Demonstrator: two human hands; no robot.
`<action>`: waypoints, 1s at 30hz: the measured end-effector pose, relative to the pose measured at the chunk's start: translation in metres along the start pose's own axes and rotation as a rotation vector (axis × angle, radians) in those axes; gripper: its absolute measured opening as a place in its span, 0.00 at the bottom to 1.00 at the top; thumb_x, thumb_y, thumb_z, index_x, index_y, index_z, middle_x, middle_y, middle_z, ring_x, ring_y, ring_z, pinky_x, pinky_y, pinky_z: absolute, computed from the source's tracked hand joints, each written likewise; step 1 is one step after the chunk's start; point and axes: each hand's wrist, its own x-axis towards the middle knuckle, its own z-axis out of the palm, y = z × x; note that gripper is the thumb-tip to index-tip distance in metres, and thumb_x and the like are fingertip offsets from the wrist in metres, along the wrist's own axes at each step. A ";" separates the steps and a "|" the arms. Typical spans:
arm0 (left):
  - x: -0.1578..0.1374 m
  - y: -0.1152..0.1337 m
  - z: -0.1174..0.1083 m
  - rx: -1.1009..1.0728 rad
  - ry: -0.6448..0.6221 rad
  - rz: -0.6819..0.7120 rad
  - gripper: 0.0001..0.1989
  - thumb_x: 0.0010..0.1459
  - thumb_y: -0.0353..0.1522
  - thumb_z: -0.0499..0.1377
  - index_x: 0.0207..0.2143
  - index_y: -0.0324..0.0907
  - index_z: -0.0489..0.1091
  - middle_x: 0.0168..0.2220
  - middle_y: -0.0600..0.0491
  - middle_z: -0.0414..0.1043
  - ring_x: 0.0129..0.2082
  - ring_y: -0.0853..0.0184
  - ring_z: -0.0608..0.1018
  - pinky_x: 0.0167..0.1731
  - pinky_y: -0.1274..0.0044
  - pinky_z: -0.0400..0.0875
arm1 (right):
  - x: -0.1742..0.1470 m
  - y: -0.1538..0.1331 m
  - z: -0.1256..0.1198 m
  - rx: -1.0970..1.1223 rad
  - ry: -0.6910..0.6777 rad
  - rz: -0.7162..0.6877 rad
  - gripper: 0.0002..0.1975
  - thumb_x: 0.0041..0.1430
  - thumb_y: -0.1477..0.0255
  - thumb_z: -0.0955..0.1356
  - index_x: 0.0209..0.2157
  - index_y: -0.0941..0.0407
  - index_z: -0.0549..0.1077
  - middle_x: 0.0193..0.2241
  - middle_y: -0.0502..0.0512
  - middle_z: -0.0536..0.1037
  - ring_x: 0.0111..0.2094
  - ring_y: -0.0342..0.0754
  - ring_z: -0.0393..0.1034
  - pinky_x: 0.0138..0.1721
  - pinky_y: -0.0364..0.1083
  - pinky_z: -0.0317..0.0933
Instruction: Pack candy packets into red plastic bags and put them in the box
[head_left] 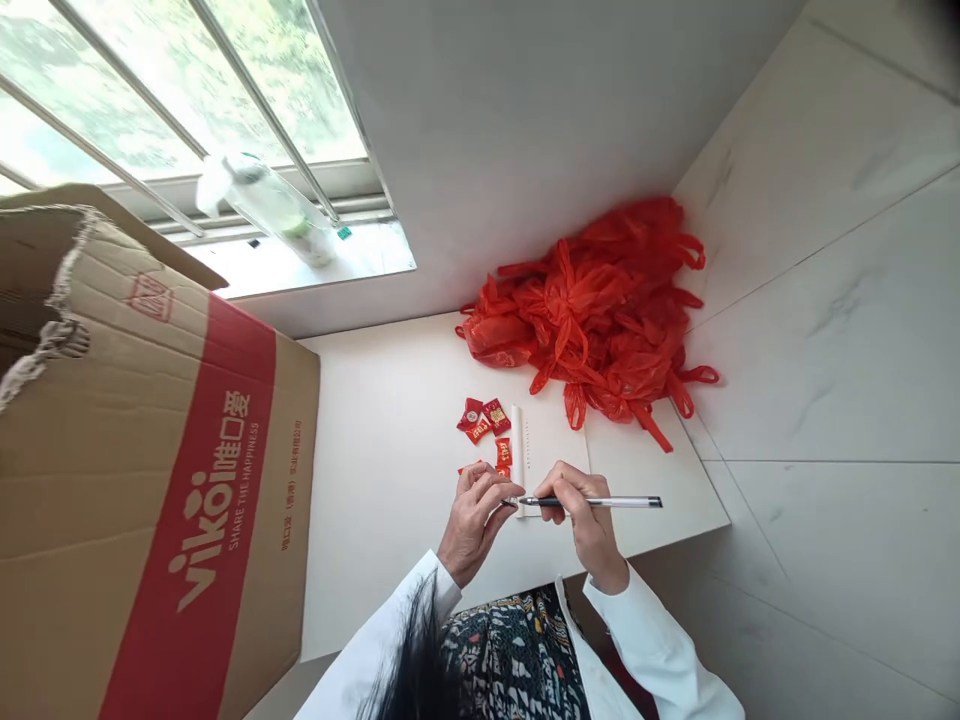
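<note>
Pen (634, 502) gripped between right hand's (591, 528) thumb and fingers, over notepad (555, 450) on tabletop (390, 420). Left hand (472, 520) curled at pen's tip; its hold cannot be told. Notepad: 1 line of small marks, remainder apparently bare; judged early.

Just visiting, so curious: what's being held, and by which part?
The right hand's grip holds a pen by its dark front part; whether the left hand's grip holds anything cannot be told.

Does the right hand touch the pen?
Touching. The head view shows the right hand gripping the pen, which sticks out on both sides of the grip.
</note>
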 end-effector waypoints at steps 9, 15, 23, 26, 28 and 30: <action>-0.020 0.014 -0.017 0.175 -0.081 0.051 0.09 0.63 0.31 0.49 0.35 0.42 0.68 0.27 0.54 0.72 0.32 0.66 0.70 0.39 0.70 0.63 | -0.004 -0.006 0.036 -0.230 -0.043 -0.082 0.16 0.64 0.67 0.55 0.38 0.56 0.72 0.39 0.55 0.72 0.42 0.46 0.67 0.42 0.45 0.62; -0.044 0.019 -0.015 0.143 -0.073 -0.056 0.14 0.64 0.31 0.45 0.43 0.41 0.68 0.39 0.48 0.74 0.42 0.64 0.74 0.42 0.70 0.66 | -0.021 0.002 0.069 0.173 0.013 0.112 0.24 0.63 0.64 0.53 0.30 0.57 0.76 0.31 0.56 0.76 0.38 0.48 0.70 0.42 0.46 0.63; -0.031 0.031 0.002 0.035 -0.392 -0.397 0.20 0.64 0.38 0.41 0.49 0.41 0.66 0.33 0.49 0.76 0.39 0.61 0.76 0.42 0.71 0.67 | -0.008 0.040 0.055 0.419 0.074 0.270 0.21 0.57 0.57 0.59 0.30 0.59 0.73 0.22 0.54 0.75 0.26 0.45 0.69 0.33 0.43 0.62; -0.031 0.026 0.006 0.124 -0.558 -0.551 0.26 0.61 0.39 0.46 0.59 0.36 0.55 0.44 0.41 0.73 0.45 0.56 0.75 0.44 0.69 0.67 | 0.002 0.090 0.015 0.154 0.299 0.352 0.18 0.56 0.57 0.59 0.30 0.57 0.69 0.14 0.47 0.67 0.21 0.43 0.64 0.27 0.42 0.60; -0.046 0.014 0.004 0.223 -0.661 -0.649 0.29 0.59 0.37 0.48 0.61 0.32 0.51 0.51 0.36 0.67 0.49 0.53 0.72 0.48 0.66 0.65 | 0.003 0.126 -0.019 -0.165 0.386 0.499 0.15 0.55 0.60 0.58 0.31 0.56 0.67 0.14 0.45 0.65 0.19 0.43 0.64 0.25 0.42 0.59; -0.070 -0.004 -0.003 0.245 -0.748 -0.670 0.29 0.58 0.35 0.48 0.60 0.31 0.53 0.53 0.37 0.66 0.53 0.54 0.70 0.51 0.67 0.62 | 0.002 0.155 -0.052 -0.427 0.406 0.620 0.10 0.50 0.65 0.62 0.32 0.56 0.67 0.19 0.48 0.70 0.21 0.45 0.67 0.27 0.43 0.61</action>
